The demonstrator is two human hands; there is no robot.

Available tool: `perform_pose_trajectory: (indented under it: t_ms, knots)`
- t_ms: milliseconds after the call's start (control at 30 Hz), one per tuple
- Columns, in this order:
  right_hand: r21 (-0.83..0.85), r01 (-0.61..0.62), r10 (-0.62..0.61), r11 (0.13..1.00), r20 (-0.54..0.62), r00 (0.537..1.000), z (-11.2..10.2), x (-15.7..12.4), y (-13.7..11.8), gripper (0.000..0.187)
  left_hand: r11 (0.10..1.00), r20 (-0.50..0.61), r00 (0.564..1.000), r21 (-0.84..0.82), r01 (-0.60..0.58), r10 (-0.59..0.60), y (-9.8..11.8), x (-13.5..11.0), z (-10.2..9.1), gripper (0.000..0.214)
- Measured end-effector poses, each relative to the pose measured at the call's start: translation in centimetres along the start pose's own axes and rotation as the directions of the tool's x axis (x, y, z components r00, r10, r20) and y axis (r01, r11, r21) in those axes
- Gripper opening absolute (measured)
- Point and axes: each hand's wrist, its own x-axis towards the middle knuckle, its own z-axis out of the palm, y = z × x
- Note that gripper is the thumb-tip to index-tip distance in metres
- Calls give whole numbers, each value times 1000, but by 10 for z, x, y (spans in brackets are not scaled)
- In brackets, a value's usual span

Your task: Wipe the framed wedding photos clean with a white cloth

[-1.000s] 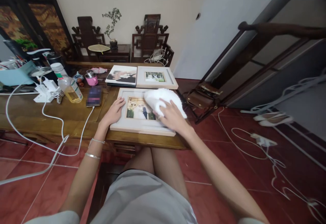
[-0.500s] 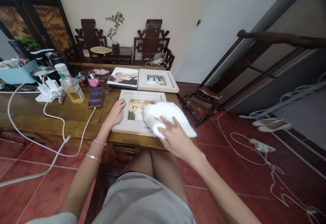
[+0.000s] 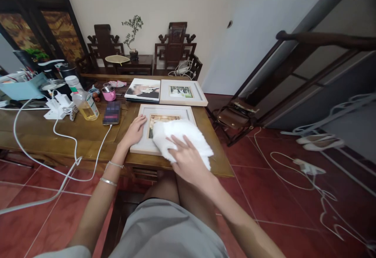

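A light wooden picture frame (image 3: 146, 147) with a white mat and a small photo lies flat on the table near its front edge. My left hand (image 3: 134, 131) grips the frame's left side, fingers over the rim. With its fingers spread on top, my right hand (image 3: 188, 161) presses a fluffy white cloth (image 3: 182, 130) onto the frame. The cloth hides much of the photo and the frame's lower right part, and it hangs over the table's front edge.
Behind lie a second picture frame (image 3: 199, 96) and a white photo album (image 3: 138, 87). To the left are a charging phone (image 3: 112, 113), a pink cup (image 3: 109, 93), an oil bottle (image 3: 87, 105) and a power strip (image 3: 57, 107). A white cable (image 3: 101, 146) droops off the table.
My right hand has slid the white cloth leftward and slightly toward me over the frame, covering more of the photo. The left hand keeps its place on the frame's side.
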Motion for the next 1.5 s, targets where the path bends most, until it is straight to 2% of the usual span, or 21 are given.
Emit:
perform_pose_trajectory:
  t_ms: [100, 167, 233, 333, 433, 533, 633, 733, 800, 867, 967, 1033, 1133, 1167, 1200, 1233, 1267, 1333, 1400, 1500]
  knots:
    - [-47, -55, 53, 997, -39, 998, -8, -28, 34, 31, 1000, -2, 1000, -9, -12, 12, -3, 0, 3, 44]
    - [-68, -80, 76, 994, -48, 996, -10, -32, 56, 33, 1000, 0, 1000, -11, -18, 18, -4, 0, 5, 42]
    - [-77, -119, 116, 990, -47, 992, -10, -17, 75, 35, 1000, 3, 1000, -14, -13, 14, -3, 0, 5, 41]
    - [-106, -216, 212, 971, -45, 976, -5, 33, 90, 34, 999, -1, 1000, -34, 16, -16, 2, -1, 1, 42]
    - [-133, -189, 193, 973, 21, 981, 3, 91, 80, 38, 994, -37, 997, -86, 70, -74, 13, -2, -4, 49]
    - [-87, -42, 53, 995, 124, 991, 13, 122, 47, 44, 982, -79, 989, -155, 111, -125, 24, -3, -9, 55]
    - [-44, 82, -74, 996, 159, 985, 17, 113, 8, 44, 973, -116, 983, -196, 120, -144, 31, -4, -11, 58]
    - [21, 155, -156, 988, 202, 967, 6, 77, -14, 40, 973, -129, 982, -201, 109, -137, 33, -4, -11, 57]
    - [102, 192, -211, 976, 227, 951, -7, 50, -12, 40, 980, -102, 987, -172, 102, -121, 30, -4, -10, 55]
    - [171, 184, -221, 968, 233, 947, -22, 30, 2, 39, 989, -47, 994, -116, 89, -95, 26, -3, -9, 51]
    - [165, 68, -107, 984, 242, 964, -38, 23, 34, 34, 998, 21, 999, -42, 46, -46, 17, -1, -6, 44]
    - [108, -34, 12, 994, 193, 981, -40, 38, 54, 33, 1000, 36, 999, -19, 21, -20, 14, -1, -5, 45]
    - [55, -122, 125, 991, -37, 992, -30, 83, 70, 34, 1000, 22, 1000, -24, 7, -7, 15, -2, -5, 47]
    - [41, -114, 119, 993, -127, 985, -24, 101, 71, 33, 999, 9, 1000, -40, 5, -4, 16, -2, -6, 47]
    - [18, -52, 54, 998, -180, 982, -18, 119, 69, 34, 998, 1, 1000, -62, 1, -1, 18, -2, -7, 46]
    - [-10, 7, -9, 1000, -183, 983, -11, 136, 67, 33, 996, -1, 1000, -86, -5, 5, 19, -2, -7, 46]
    - [-34, 89, -92, 995, -122, 988, -4, 151, 63, 32, 994, 1, 1000, -108, -9, 9, 21, -2, -8, 46]
    - [-69, 163, -163, 984, 4, 987, 9, 171, 56, 33, 990, 3, 1000, -138, -7, 7, 22, -2, -9, 46]
    - [-93, 155, -149, 984, 71, 986, 16, 177, 53, 32, 989, -11, 1000, -150, 3, -5, 23, -2, -9, 47]
    - [-118, 92, -83, 989, 72, 994, 16, 162, 64, 26, 986, -38, 999, -165, 8, -14, 23, -2, -7, 47]
